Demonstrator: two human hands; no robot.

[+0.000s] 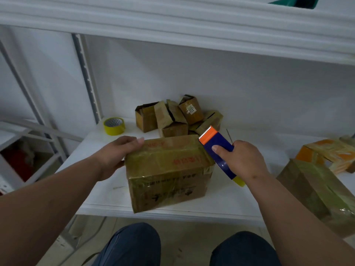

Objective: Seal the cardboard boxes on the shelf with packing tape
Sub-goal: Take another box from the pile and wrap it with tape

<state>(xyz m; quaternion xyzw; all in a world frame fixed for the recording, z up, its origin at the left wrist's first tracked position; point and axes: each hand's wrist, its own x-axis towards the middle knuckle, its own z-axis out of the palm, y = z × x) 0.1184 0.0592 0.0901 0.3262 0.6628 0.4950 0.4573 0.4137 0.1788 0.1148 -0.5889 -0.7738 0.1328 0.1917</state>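
The box [169,171] sits at the front edge of the shelf [240,192], one corner poking slightly past the lip. Shiny tape already covers its top and near face, wrinkled in spots. Left hand [117,152] is on the box's left top edge, fingers laid over the top, thumb side hidden, so bracing more than gripping. Right hand [240,160] is wrapped around the tape dispenser [218,148], blue body, orange toothed blade end pointing up and away, held just beside the box's right top corner; can't tell if the tape is attached to the box.

Step looks like the tail end of a taping pass on this box, or lining up another. Next move likely needs the left hand steadying while the dispenser lands flat on a seam.

Behind the box: a heap of small open boxes [172,118]. Behind-left: a yellow tape roll [114,126]. Right of the box: two more taped boxes [317,189].
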